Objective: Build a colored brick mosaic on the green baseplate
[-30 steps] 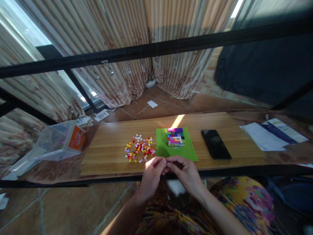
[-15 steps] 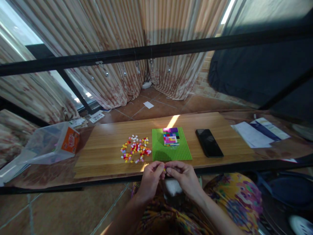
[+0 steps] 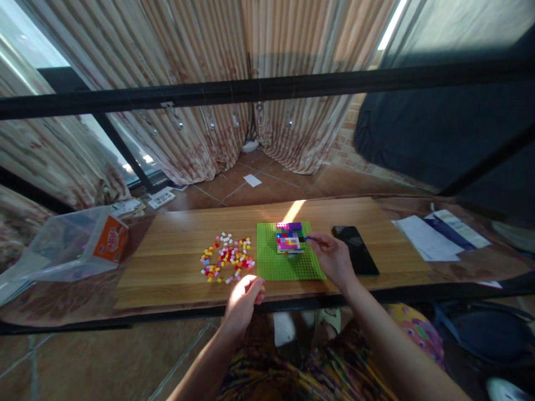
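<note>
A green baseplate (image 3: 267, 267) lies on the wooden board, carrying a multicoloured toy-brick build (image 3: 288, 240) with purple, pink, white and blue parts. My right hand (image 3: 333, 257) reaches over the plate's right side, fingertips pinched on a small dark blue brick (image 3: 308, 238) just right of the build. At the board's front edge is my left hand (image 3: 243, 295), closed with thumb against fingers; a bit of a yellow brick (image 3: 263, 288) shows at its fingertips. Left of the plate spreads a pile of loose small bricks (image 3: 229, 256) in red, yellow, white, orange and pink.
A black phone (image 3: 357, 250) lies right of the baseplate, partly behind my right hand. Papers (image 3: 430, 236) rest farther right. A clear plastic tub (image 3: 71, 242) with an orange label stands at the left. A black rail (image 3: 175, 309) runs along the front edge.
My hands, together at the front edge before, have separated. The right has moved forward and right to the build with a blue brick; the left has shifted left.
</note>
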Available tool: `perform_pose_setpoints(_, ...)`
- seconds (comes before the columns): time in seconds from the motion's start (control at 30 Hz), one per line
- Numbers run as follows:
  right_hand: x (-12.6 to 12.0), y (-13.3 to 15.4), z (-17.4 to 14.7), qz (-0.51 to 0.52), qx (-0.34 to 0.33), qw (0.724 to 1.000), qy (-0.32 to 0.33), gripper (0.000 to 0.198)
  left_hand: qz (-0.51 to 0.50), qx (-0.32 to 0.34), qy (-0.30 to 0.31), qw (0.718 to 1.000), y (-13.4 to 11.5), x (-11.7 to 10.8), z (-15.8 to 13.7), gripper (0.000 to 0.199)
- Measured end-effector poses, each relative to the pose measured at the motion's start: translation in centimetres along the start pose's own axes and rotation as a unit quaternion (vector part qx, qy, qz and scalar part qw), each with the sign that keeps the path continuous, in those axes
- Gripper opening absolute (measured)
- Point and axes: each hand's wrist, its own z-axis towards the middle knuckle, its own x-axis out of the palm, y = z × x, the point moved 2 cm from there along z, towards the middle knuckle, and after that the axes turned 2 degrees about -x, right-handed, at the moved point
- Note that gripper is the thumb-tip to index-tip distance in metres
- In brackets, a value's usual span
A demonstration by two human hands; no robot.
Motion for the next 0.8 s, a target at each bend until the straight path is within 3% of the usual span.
perform_pose_setpoints(0.07, 0.6, -0.7, 1.6, -0.012, -0.039, 0.999, -0.009, 0.02, -0.002, -0.007, 0.0, 1.0, 0.1, -0.1, 0.1, 0.027)
perform_pose_setpoints(0.17, 2.0, -2.3, 2.9, -0.008, -0.042, 0.999, -0.015, 0.02, 0.004, -0.018, -0.005, 1.0, 0.2, -0.3, 0.2, 0.027)
perform_pose_setpoints(0.4, 4.0, -5.2, 3.2, 0.078, 0.01, 0.997, -0.006, 0.022, 0.036, -0.014, -0.031, 0.999, 0.0, -0.7, 0.1, 0.026)
perform_pose_setpoints(0.8, 4.9, -4.2, 3.4, 0.227, 0.149, 0.962, 0.007, 0.019, 0.024, -0.03, -0.021, 0.999, -0.2, -0.2, 0.2, 0.026)
